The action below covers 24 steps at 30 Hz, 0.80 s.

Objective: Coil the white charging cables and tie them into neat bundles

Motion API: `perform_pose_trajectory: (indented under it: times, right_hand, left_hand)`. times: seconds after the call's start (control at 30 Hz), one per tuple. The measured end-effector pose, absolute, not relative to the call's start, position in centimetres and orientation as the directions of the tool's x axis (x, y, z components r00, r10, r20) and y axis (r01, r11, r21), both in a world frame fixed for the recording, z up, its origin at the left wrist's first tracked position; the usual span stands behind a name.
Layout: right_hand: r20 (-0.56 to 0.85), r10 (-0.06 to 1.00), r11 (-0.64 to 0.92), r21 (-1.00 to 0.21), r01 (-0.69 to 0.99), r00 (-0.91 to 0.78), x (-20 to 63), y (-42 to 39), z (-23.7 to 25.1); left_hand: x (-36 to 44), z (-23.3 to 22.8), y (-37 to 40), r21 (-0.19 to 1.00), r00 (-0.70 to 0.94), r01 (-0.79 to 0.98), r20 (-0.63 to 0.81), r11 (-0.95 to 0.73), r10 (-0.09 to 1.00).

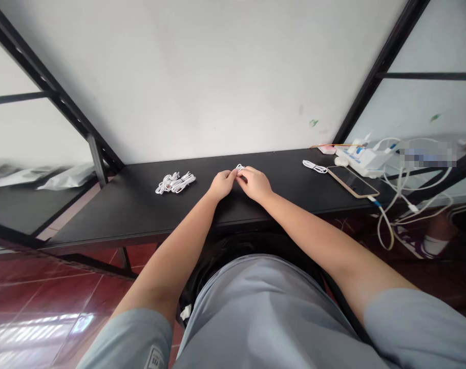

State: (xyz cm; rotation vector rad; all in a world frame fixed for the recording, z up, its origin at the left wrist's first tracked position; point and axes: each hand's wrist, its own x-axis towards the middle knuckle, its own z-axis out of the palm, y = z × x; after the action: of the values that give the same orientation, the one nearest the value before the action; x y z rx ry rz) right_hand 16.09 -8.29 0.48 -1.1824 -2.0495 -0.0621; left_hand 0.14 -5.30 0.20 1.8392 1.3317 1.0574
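A small coiled white cable (239,167) shows just beyond my fingertips, above the middle of the black table (141,215). My left hand (222,184) is closed in a pinch on it from the left. From the right, my right hand (255,183) pinches at the same cable, thumb and index finger touching the left hand's fingertips. Most of the cable is hidden behind the fingers. Left of my hands lies a pile of coiled white cables (175,183). One tied white cable bundle (314,166) rests farther right, beside a phone.
The phone (353,182) lies at the table's right, with a cable plugged in. Behind it stands a white power strip (363,159) with tangled charging cables hanging over the edge. Plastic bags (69,177) lie on the left shelf. A person's foot (435,246) shows at lower right.
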Motion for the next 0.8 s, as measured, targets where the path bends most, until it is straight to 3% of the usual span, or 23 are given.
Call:
perform_pose_trajectory:
  times: [0.8]
  right_hand:
    - [0.579, 0.778, 0.549, -0.440, 0.711, -0.243, 16.35, -7.84, 0.43]
  left_hand:
    - [-0.01, 0.17, -5.73, 0.894, 0.158, 0.361, 0.221, -0.264, 0.963]
